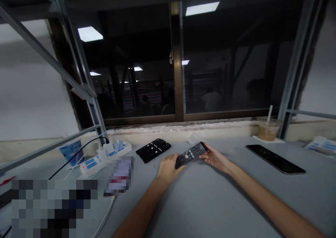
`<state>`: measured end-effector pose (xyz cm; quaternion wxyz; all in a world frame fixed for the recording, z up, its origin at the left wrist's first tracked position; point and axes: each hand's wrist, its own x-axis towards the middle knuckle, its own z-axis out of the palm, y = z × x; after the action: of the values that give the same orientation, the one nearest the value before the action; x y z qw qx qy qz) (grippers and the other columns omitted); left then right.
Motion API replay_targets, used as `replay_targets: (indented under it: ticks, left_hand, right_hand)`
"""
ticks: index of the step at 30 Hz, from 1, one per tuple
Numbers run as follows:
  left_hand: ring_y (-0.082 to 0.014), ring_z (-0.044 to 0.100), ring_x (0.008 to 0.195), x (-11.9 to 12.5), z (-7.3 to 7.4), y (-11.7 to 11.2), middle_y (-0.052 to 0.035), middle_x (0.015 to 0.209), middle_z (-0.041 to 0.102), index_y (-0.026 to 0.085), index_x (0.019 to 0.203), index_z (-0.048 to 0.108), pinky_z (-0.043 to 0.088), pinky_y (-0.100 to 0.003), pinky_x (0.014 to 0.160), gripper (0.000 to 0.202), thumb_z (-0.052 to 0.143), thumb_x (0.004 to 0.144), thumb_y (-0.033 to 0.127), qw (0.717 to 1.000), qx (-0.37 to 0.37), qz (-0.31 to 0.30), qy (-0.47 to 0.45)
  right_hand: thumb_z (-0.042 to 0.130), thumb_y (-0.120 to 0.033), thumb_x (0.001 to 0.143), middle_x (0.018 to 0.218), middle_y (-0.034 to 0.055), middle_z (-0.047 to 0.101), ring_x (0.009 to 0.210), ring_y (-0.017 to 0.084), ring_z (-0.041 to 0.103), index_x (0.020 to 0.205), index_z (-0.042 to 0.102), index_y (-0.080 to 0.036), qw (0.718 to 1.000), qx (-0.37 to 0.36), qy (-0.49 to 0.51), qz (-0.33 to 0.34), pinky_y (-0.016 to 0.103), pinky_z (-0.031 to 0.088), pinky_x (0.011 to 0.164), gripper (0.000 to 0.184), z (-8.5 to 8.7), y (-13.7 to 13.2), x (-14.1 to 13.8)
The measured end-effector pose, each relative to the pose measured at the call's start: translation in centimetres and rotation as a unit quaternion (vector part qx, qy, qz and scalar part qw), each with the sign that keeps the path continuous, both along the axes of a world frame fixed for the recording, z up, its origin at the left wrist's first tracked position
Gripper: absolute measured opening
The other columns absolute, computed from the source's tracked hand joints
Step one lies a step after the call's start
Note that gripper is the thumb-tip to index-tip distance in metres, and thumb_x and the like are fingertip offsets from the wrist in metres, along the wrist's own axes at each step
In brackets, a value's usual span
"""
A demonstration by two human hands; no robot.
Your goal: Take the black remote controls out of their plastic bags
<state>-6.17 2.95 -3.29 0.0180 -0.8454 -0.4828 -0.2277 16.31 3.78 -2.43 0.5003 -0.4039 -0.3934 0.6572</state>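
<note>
A dark remote control (191,154) with pale buttons is held between my two hands, a little above the grey table, button side up. My left hand (167,168) grips its near left end, thumb along the lower edge. At the far right end, the fingers of my right hand (214,156) are closed on it. Some clear, shiny material shows faintly behind the remote; I cannot make out what it is. Just left of my hands, black remotes (153,149) lie side by side on the table, buttons up.
A white power strip (91,165) with plugs and cables lies left, beside a blue cup (72,152). A blurred-out phone (119,176) has a white cable. To the right lie a black phone (274,158) and a drink cup with straw (268,130). Metal posts flank the window.
</note>
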Motion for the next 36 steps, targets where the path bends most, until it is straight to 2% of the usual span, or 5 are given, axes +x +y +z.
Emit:
replay_targets:
  ticks: [6,11,20,30,36]
  left_hand:
    - [-0.0231,0.048,0.109,0.0,0.1,-1.0,-0.0088,0.121,0.052,0.020,0.123,0.036,0.033,-0.039,0.092,0.043,0.041,0.085,0.039,0.998,0.009,-0.054,-0.011]
    - [-0.0227,0.049,0.106,0.9,0.4,-1.9,-0.0079,0.116,0.054,0.019,0.121,0.038,0.034,-0.039,0.092,0.041,0.044,0.082,0.031,0.996,0.030,-0.082,-0.033]
    - [-0.0220,0.048,0.107,0.5,0.7,-2.0,-0.0061,0.116,0.053,0.021,0.121,0.037,0.031,-0.038,0.094,0.051,0.050,0.071,0.020,0.999,0.014,-0.047,-0.010]
    - [-0.0217,0.046,0.107,-0.1,0.6,-1.6,-0.0061,0.115,0.051,0.021,0.121,0.038,0.029,-0.036,0.092,0.053,0.048,0.069,0.017,1.000,0.020,0.001,0.009]
    - [-0.0233,0.050,0.104,0.0,0.4,-1.4,-0.0070,0.114,0.052,0.022,0.121,0.040,0.032,-0.037,0.090,0.048,0.051,0.074,0.026,0.999,0.031,0.020,0.036]
  right_hand:
    - [0.053,-0.037,0.080,0.079,0.0007,0.062,0.062,0.010,0.058,0.095,0.059,-0.024,0.999,0.048,-0.014,-0.012,0.017,0.039,0.044,0.020,-0.5,-0.4,0.1]
    - [0.060,-0.036,0.076,0.066,-0.0027,0.055,0.048,0.006,0.043,0.101,0.061,-0.027,0.997,0.072,-0.003,-0.018,0.016,0.035,0.041,0.027,-0.7,-0.7,0.2]
    - [0.072,-0.043,0.062,0.057,-0.0066,0.041,0.046,0.004,0.031,0.103,0.062,-0.027,0.997,0.068,0.004,0.044,0.015,0.029,0.042,0.046,-1.1,-1.4,-0.5]
    - [0.066,-0.040,0.066,0.076,0.0004,0.060,0.055,0.008,0.044,0.089,0.065,-0.023,0.986,0.082,-0.096,0.106,0.018,0.035,0.049,0.029,-1.3,-1.8,-1.1]
    - [0.059,-0.031,0.068,0.077,-0.0005,0.063,0.057,0.008,0.048,0.086,0.064,-0.022,0.989,0.074,-0.066,0.112,0.018,0.036,0.051,0.021,-1.0,-1.7,-1.3]
